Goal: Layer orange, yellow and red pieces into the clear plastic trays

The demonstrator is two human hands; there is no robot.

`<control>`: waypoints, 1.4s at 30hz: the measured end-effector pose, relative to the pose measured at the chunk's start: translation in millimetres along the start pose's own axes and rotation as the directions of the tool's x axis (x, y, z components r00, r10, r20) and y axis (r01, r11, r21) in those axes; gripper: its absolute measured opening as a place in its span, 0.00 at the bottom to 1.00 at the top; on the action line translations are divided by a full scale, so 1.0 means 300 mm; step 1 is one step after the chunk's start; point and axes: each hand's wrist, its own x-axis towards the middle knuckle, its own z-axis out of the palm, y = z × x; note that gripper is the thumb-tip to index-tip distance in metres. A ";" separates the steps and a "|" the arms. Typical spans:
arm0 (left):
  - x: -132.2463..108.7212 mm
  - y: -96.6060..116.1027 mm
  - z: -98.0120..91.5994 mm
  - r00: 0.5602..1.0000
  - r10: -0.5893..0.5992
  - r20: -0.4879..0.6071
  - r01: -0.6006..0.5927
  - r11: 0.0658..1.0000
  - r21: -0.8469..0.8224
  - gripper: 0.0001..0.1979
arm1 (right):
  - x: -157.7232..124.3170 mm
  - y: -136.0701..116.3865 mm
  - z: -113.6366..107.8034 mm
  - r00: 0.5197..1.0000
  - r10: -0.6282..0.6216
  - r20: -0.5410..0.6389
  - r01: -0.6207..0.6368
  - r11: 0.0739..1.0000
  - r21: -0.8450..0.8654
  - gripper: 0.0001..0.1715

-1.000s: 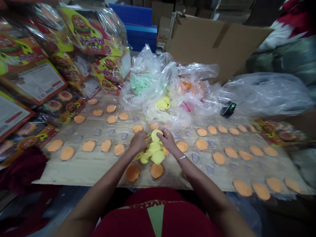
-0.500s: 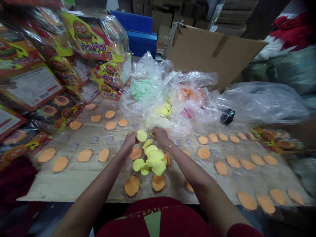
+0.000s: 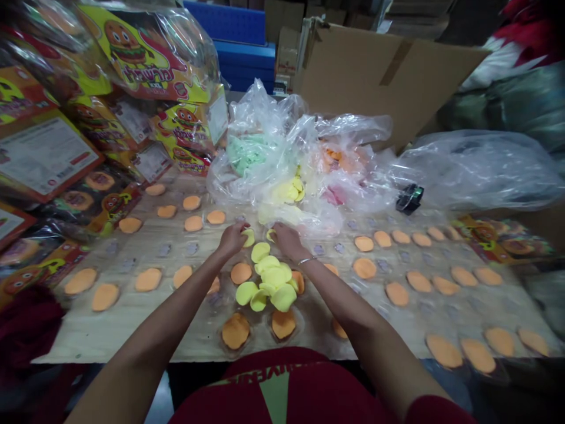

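Note:
A heap of yellow discs (image 3: 269,278) lies in front of me on a wooden board (image 3: 145,315) covered with rows of orange discs (image 3: 148,279). My left hand (image 3: 232,238) is closed, pinching one yellow disc (image 3: 249,237) just beyond the heap. My right hand (image 3: 286,240) is closed beside it on another yellow disc, mostly hidden under the fingers, at the foot of clear plastic bags (image 3: 286,171) that hold green, yellow, orange and pink discs.
Stacked burger-print packages (image 3: 145,65) fill the left side. An open cardboard box (image 3: 379,76) stands behind the bags, blue crates behind that. A small black device (image 3: 409,198) lies at the right near a large clear bag (image 3: 481,171). Small grey pieces sit between the orange discs.
Both hands moved away from the yellow heap toward the bags. The left hand now holds a single yellow disc farther forward than before.

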 end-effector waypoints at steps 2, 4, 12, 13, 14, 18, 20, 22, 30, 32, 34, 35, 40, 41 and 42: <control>-0.023 0.017 -0.005 0.997 0.064 -0.036 -0.060 0.993 0.100 0.22 | -0.005 -0.008 -0.007 1.000 0.014 0.013 -0.014 1.000 -0.013 0.12; -0.056 0.040 -0.014 0.986 0.147 -0.075 -0.121 0.953 0.278 0.19 | -0.014 -0.019 -0.016 1.000 0.014 -0.009 -0.015 0.999 -0.051 0.14; -0.162 0.092 0.036 0.974 0.061 0.218 -0.164 0.854 0.494 0.05 | -0.047 -0.050 -0.029 0.945 -0.308 0.112 0.314 0.948 -0.044 0.12; -0.169 0.093 0.047 0.977 0.056 0.206 -0.153 0.856 0.494 0.05 | -0.048 -0.050 -0.030 0.944 -0.306 0.127 0.311 0.950 -0.025 0.12; -0.175 0.093 0.055 0.980 0.054 0.194 -0.144 0.860 0.490 0.06 | -0.050 -0.050 -0.031 0.945 -0.300 0.129 0.304 0.953 -0.007 0.12; -0.196 0.095 0.070 0.985 0.075 0.158 -0.139 0.884 0.447 0.10 | -0.058 -0.045 -0.042 0.942 -0.317 0.108 0.303 0.945 0.127 0.10; -0.203 0.093 0.072 0.986 0.092 0.137 -0.141 0.901 0.409 0.11 | -0.061 -0.047 -0.041 0.948 -0.309 0.071 0.282 0.923 0.261 0.08; -0.207 0.092 0.074 0.990 0.101 0.103 -0.132 0.919 0.371 0.11 | -0.060 -0.057 -0.034 0.961 -0.275 0.015 0.244 0.877 0.415 0.07; -0.182 0.107 0.040 0.993 0.066 -0.099 -0.062 0.997 0.045 0.08 | 0.016 -0.163 -0.012 0.999 0.026 -0.034 0.020 0.433 0.901 0.18; -0.175 0.090 -0.004 0.992 0.059 -0.115 -0.065 0.997 -0.048 0.10 | 0.072 -0.212 -0.015 0.999 0.002 0.035 -0.034 0.312 0.949 0.23; -0.179 0.052 -0.070 0.988 -0.019 -0.152 -0.016 0.973 -0.229 0.14 | 0.150 -0.276 -0.010 0.989 -0.105 0.103 -0.067 0.299 0.952 0.26; -0.187 0.024 -0.111 0.980 -0.083 -0.182 0.019 0.945 -0.325 0.15 | 0.196 -0.313 -0.002 0.981 -0.151 0.123 -0.059 0.370 0.927 0.24; -0.287 -0.143 -0.324 0.891 -0.270 -0.364 0.059 0.866 -0.497 0.19 | 0.437 -0.478 0.084 0.994 -0.080 0.079 0.018 0.805 0.594 0.13; -0.314 -0.173 -0.355 0.879 -0.275 -0.389 0.053 0.868 -0.494 0.19 | 0.473 -0.499 0.106 0.995 -0.062 0.073 0.010 0.829 0.559 0.14; -0.339 -0.200 -0.380 0.869 -0.279 -0.409 0.051 0.872 -0.487 0.18 | 0.500 -0.516 0.128 0.996 -0.053 0.073 0.006 0.845 0.536 0.14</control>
